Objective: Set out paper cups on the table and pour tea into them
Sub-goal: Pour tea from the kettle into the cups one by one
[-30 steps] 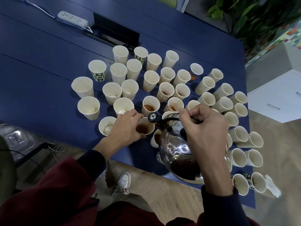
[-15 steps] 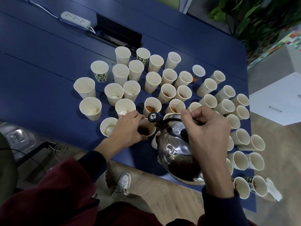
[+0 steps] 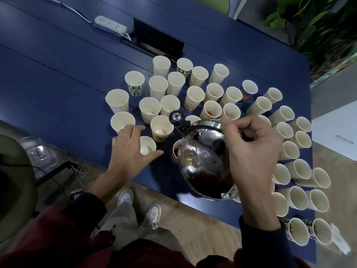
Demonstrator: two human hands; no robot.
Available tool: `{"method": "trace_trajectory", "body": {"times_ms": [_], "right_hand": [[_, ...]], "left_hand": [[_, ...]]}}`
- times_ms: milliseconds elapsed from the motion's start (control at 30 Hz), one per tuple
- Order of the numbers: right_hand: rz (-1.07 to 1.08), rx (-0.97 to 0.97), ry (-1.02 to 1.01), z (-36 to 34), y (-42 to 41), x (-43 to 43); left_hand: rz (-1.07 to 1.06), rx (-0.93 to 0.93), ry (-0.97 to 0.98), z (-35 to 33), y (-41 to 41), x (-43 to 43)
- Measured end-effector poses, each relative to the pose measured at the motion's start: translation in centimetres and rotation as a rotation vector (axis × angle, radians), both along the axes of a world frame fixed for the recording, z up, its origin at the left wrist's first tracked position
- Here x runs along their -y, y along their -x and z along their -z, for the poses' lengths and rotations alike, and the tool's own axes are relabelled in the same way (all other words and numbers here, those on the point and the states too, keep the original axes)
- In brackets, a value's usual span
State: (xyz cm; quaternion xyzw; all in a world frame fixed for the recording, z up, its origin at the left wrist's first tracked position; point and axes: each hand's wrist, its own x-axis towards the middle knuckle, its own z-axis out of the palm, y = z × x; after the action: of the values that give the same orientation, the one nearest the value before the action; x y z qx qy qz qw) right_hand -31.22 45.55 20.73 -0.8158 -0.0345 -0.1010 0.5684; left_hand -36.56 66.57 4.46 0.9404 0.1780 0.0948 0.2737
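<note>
Kettle [image 3: 202, 167] partly hides cup [image 3: 175, 150]; right hand [image 3: 255, 151] covers its handle.

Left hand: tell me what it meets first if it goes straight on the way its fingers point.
Most likely the plain paper cup just beyond the left hand: the fingertips overlap that cup's near rim. Height is unclear in this view, so the hand might pass above it.
</note>
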Motion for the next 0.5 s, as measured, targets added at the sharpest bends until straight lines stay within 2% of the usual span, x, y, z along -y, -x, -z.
{"method": "trace_trajectory", "body": {"times_ms": [200, 500], "right_hand": [[-0.08, -0.04, 0.027, 0.6, 0.5, -3.1], [-0.053, -0.077, 0.216, 1.5, 1.8, -6.7]], "left_hand": [[0.054, -0.154, 0.02, 1.6, 1.6, -2.3], [0.194, -0.176, 0.03, 2.8, 1.3, -3.9]]}}
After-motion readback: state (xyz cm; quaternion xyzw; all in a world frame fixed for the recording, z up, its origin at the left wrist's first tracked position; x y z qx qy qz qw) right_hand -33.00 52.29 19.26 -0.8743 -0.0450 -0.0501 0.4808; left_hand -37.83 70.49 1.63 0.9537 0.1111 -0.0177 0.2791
